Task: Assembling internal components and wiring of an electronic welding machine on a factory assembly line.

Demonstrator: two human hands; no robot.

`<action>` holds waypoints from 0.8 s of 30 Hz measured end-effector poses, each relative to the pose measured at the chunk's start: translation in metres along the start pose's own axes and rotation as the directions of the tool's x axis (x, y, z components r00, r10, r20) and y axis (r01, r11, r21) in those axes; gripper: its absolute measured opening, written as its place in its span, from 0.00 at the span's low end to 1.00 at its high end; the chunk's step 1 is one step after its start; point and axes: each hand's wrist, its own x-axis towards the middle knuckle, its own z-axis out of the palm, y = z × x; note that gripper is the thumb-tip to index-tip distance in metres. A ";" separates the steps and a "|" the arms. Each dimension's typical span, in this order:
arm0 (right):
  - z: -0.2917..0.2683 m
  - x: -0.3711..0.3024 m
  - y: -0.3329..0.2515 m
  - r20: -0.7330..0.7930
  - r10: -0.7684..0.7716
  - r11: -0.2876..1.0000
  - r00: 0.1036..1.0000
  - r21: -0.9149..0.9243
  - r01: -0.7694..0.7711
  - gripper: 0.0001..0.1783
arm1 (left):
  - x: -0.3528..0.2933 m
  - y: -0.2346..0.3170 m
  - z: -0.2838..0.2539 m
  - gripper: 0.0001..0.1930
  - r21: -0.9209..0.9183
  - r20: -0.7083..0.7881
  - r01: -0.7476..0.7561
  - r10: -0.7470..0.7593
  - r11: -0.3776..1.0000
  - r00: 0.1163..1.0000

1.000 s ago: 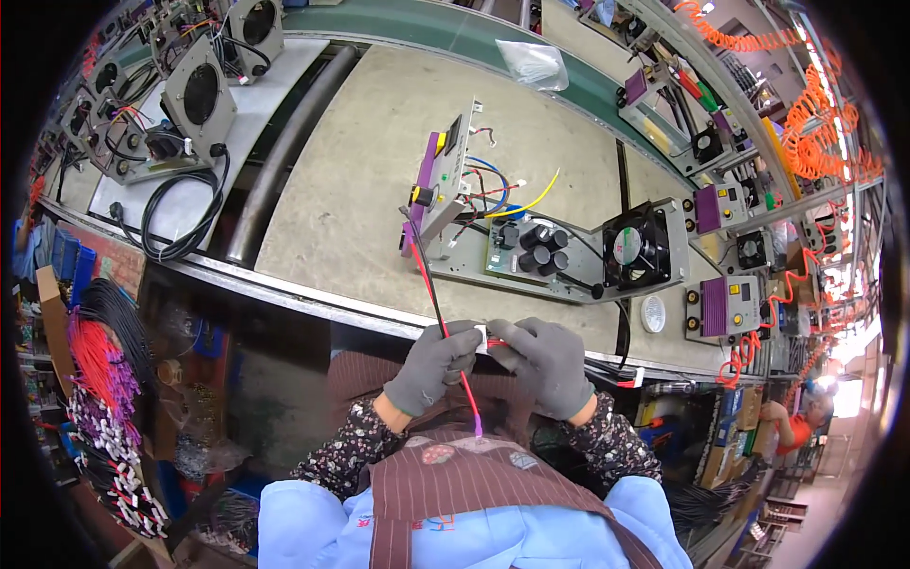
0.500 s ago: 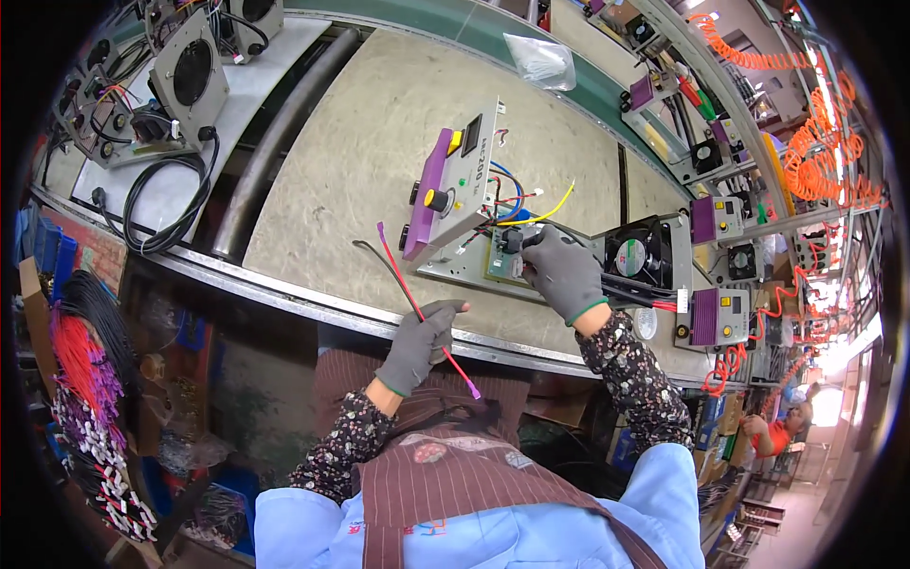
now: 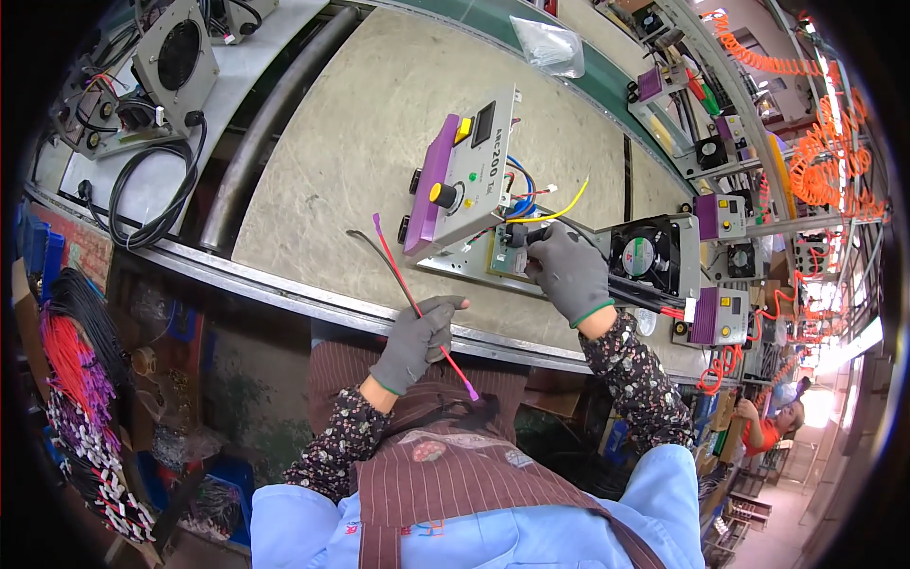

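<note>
My left hand (image 3: 417, 343), in a grey glove, is closed around a red wire (image 3: 403, 281) with purple terminals at its ends and a black wire (image 3: 372, 245) beside it. It is in front of the workbench's metal edge. My right hand (image 3: 572, 275), also gloved, has its fingers bent together against a black blocky part (image 3: 515, 235) on a green circuit board (image 3: 499, 256). What its fingertips pinch is hidden. The board lies in an open machine chassis, behind a grey and purple front panel (image 3: 464, 180) with knobs. A yellow wire (image 3: 572, 201) sticks up behind the panel.
A black fan (image 3: 647, 258) stands at the chassis's right end. Similar units with purple panels (image 3: 718, 216) line the right. A clear plastic bag (image 3: 548, 47) lies at the far edge. More chassis (image 3: 175, 71) and a coiled black cable (image 3: 156, 194) are left, above hanging wire bundles (image 3: 81, 389).
The view has shifted slightly, and the front panel appears a little higher and farther right. My left hand still holds the wires; my right hand remains at the circuit board.
</note>
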 end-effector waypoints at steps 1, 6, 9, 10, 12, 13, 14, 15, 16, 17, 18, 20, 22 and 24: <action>0.002 0.000 0.002 -0.028 -0.044 0.999 0.999 0.009 0.044 0.08 | 0.000 0.000 0.000 0.15 0.002 0.004 -0.001 0.001 1.000 1.000; 0.008 0.007 0.004 0.013 -0.057 0.998 0.998 -0.026 0.058 0.07 | 0.001 0.001 0.000 0.17 -0.005 0.004 0.016 -0.016 1.000 1.000; 0.006 0.013 0.003 0.049 -0.061 0.997 0.997 -0.045 0.064 0.07 | 0.002 -0.002 -0.002 0.17 -0.014 -0.003 0.019 -0.019 1.000 1.000; 0.005 0.015 0.001 0.056 -0.060 0.997 0.997 -0.053 0.063 0.08 | 0.002 -0.002 -0.003 0.15 -0.023 -0.008 0.018 -0.018 1.000 1.000; 0.009 0.018 -0.005 0.070 -0.039 0.996 0.997 -0.079 0.045 0.08 | 0.000 -0.001 0.001 0.16 -0.007 -0.029 0.010 -0.010 1.000 1.000; 0.012 0.018 -0.007 0.075 -0.019 0.994 0.997 -0.107 0.027 0.09 | -0.001 -0.002 0.002 0.16 0.014 -0.045 -0.005 0.006 1.000 0.999; 0.012 0.019 -0.008 0.081 -0.018 0.994 0.997 -0.105 0.026 0.09 | 0.000 -0.001 0.002 0.16 0.013 -0.048 0.001 -0.001 1.000 0.999; 0.013 0.020 -0.009 0.065 -0.026 0.992 0.998 -0.121 0.034 0.09 | 0.000 0.000 0.002 0.16 0.007 -0.035 0.007 -0.007 1.000 0.999; 0.013 0.021 -0.010 0.049 -0.034 0.990 0.998 -0.138 0.040 0.08 | 0.000 0.000 0.002 0.16 0.002 -0.021 0.013 -0.013 1.000 1.000; 0.010 0.026 -0.004 0.050 -0.028 0.990 0.998 -0.138 0.035 0.08 | 0.003 0.000 0.002 0.16 0.004 -0.018 0.018 -0.018 1.000 1.000; 0.007 0.035 0.003 0.088 -0.133 0.987 0.987 -0.077 0.140 0.07 | 0.003 0.000 -0.001 0.16 0.006 -0.003 0.028 -0.028 1.000 1.000; 0.009 0.039 0.006 0.049 -0.256 0.967 0.965 0.006 0.256 0.05 | 0.001 -0.001 -0.002 0.16 0.009 0.009 0.045 -0.045 0.999 0.999; 0.017 0.034 0.002 0.043 -0.211 0.977 0.976 -0.034 0.213 0.05 | -0.001 -0.001 0.003 0.15 0.085 -0.031 0.016 -0.014 0.996 0.999; 0.010 0.030 -0.001 0.059 -0.169 0.983 0.984 -0.065 0.173 0.05 | -0.002 0.000 0.007 0.15 0.107 -0.035 0.010 -0.006 0.994 0.999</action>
